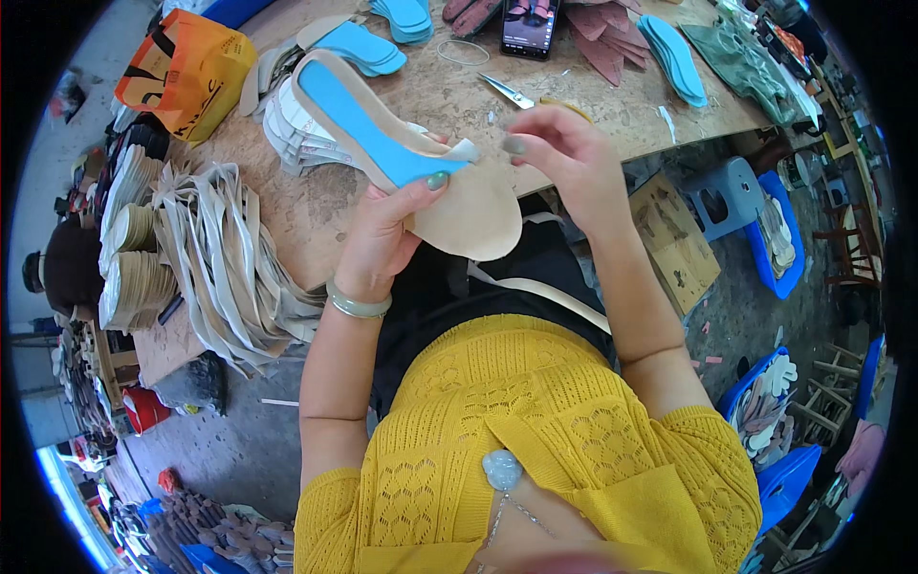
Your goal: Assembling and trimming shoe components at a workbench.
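My left hand [382,225] grips a shoe insole [469,218], thumb on top and the other fingers underneath. The rounded end of the insole is bare beige, while a bright blue layer covers its narrower part. A beige strip edges the blue part and curls up in a pale end near the middle. Just right of that curl, my right hand [572,165] hovers apart from the insole. Its fingers are bent in toward the thumb; whatever lies between the tips is too small to make out. A pale strip [550,295] lies across my lap.
On the wooden table [287,220] are small scissors [507,92], a phone [528,29], blue insole pieces [674,62], white pieces [301,129] and an orange bag [186,77]. Beige strips [220,258] hang over its left edge. A blue-grey stool [722,196] stands right.
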`<state>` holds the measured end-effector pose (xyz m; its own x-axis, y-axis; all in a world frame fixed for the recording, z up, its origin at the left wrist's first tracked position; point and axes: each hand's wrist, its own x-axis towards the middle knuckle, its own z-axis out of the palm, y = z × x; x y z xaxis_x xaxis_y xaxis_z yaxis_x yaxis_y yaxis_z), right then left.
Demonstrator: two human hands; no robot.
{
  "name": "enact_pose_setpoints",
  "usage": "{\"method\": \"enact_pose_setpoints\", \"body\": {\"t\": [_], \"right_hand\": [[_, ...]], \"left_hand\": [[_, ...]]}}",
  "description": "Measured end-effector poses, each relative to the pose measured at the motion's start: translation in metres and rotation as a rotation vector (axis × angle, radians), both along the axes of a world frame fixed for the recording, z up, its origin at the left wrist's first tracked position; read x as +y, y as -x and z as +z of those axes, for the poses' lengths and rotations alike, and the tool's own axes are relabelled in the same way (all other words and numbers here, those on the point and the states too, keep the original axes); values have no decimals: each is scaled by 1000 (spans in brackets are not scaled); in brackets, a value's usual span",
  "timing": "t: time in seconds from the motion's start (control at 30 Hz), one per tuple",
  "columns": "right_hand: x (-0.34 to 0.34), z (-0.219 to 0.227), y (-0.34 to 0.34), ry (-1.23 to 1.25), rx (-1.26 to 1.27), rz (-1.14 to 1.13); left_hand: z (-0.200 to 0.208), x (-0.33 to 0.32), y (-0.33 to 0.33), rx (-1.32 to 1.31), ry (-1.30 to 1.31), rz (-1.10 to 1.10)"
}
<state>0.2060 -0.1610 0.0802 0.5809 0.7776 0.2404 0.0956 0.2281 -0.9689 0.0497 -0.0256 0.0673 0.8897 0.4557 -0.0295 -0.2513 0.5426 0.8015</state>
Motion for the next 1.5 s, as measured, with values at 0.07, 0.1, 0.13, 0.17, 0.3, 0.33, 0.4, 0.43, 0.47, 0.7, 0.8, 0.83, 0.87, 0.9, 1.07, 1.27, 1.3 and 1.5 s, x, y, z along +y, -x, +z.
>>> {"method": "enact_pose_setpoints", "body": {"t": [0.07, 0.1, 0.13, 0.17, 0.3, 0.33, 0.4, 0.43, 0.47, 0.7, 0.8, 0.83, 0.87, 0.9, 1.07, 1.27, 1.3, 1.5], "right_hand": [[-13, -8, 3, 75, -22, 3], [-18, -10, 8, 153, -36, 14], [-18, -10, 13, 191, -76, 21], [-15, -9, 16, 192, -75, 17], [-6, -7, 25, 149, -51, -59], [-6, -6, 26, 146, -123, -96], [-6, -5, 26, 142, -197, -132], [-6, -5, 25, 145, -151, -115], [-6, -5, 23, 147, -105, -99], [6, -26, 14, -128, -518, -182], [5, -27, 14, -287, -838, -298], [3, -25, 15, -333, -961, -300], [2, -23, 16, -380, -1083, -302], [1, -23, 15, -380, -1084, -301], [5, -17, 16, -335, -1091, -400], [1, -23, 33, -297, -1140, -325], [0, -23, 33, -296, -1139, -325], [-7, -11, 24, -246, -960, -173]], "left_hand": [[-2, -2, -4, 10, -10, 9], [-3, -4, -4, 29, -18, 27], [-4, -5, -4, 29, -18, 22], [-5, -5, -5, 30, -35, 29], [-8, -10, -9, 34, -69, 79], [-8, -12, -10, 33, -70, 80], [-6, -17, -13, 98, -153, 177], [-6, -17, -13, 96, -153, 178], [-6, -16, -12, 109, -194, 189], [-1, -22, -17, 139, -108, 241], [4, -24, -17, 154, -9, 210], [5, -23, -17, 155, -7, 212], [6, -23, -17, 136, -18, 207], [7, -22, -18, 117, -31, 199], [10, -23, -19, 136, -106, 220], [6, -26, -24, 97, -59, 254], [6, -26, -23, 91, -69, 222], [6, -21, -15, 101, -138, 129]]}}
